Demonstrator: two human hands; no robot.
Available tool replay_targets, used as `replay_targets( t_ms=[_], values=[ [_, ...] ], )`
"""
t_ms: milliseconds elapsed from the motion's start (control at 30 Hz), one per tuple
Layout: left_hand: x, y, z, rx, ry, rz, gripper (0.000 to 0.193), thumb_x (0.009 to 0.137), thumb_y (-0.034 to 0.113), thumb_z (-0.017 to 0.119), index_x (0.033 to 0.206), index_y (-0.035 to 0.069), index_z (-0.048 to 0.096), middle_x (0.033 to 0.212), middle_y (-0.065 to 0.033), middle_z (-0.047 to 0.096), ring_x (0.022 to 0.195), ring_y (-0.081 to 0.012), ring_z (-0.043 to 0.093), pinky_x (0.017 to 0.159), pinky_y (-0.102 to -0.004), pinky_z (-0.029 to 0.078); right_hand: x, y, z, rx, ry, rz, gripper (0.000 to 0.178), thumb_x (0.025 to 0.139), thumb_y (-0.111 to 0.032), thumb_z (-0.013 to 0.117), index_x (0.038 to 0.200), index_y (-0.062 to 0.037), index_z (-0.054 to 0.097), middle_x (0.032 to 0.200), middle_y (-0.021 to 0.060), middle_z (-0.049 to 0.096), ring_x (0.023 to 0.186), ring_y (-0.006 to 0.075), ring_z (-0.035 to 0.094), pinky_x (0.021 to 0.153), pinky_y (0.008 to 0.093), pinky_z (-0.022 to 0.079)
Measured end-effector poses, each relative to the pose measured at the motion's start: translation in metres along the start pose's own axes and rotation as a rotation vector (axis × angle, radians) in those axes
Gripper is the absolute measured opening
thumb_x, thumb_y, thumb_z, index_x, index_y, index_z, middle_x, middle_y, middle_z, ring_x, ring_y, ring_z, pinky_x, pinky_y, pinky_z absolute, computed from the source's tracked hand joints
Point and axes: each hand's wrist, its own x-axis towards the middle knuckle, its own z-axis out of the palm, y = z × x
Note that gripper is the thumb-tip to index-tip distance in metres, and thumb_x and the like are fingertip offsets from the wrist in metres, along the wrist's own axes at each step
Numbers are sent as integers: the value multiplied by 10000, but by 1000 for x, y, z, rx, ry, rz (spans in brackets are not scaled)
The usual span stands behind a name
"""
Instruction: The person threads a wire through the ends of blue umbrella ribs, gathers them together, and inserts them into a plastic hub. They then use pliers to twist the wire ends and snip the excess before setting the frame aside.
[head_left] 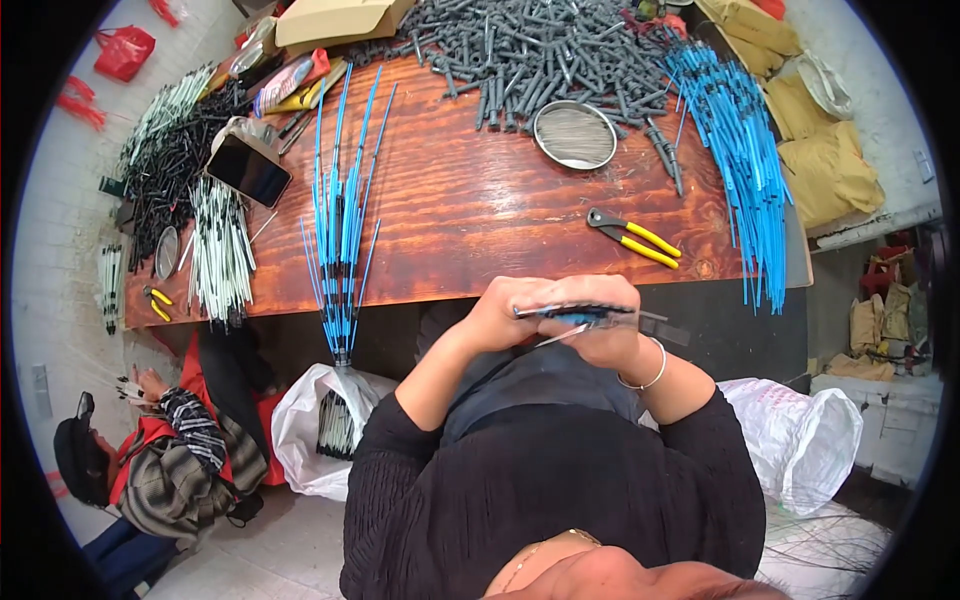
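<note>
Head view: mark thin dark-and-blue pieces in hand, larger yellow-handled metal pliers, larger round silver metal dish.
Thin dark-and-blue pieces (577, 318): head view, blue middle part.
Larger yellow-handled pliers (650, 237): head view, upper handle.
Larger round silver dish (573, 165): head view, near rim.

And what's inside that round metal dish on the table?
The round metal dish holds a pile of thin, pale, needle-like pieces. They cover most of its bottom, so I can't see how deep the pile goes or whether anything lies beneath it.
</note>
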Motion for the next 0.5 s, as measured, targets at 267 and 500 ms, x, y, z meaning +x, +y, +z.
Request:
replay_targets(
  t_ms=[267, 500],
  values=[
    [-27, -60, 47, -210, 175, -66, 231, 693, 24, 673, 919, 49, 627, 862, -96, 649, 754, -229, 618, 705, -310, 488, -25, 58, -4, -24, -13, 143, 164, 782, -133, 692, 900, -22, 666, 835, 74, 673, 724, 140, 635, 670, 268, 488],
    [-33, -23, 21, -23, -167, -367, 345, 663, 123, 749, 964, 28, 609, 956, -125, 604, 903, -208, 571, 800, -321, 458, -25, 71, 0, -192, 69, -71, 173, 787, -140, 690, 912, -23, 665, 849, 96, 672, 740, 162, 639, 673, 277, 491]
  ],
)
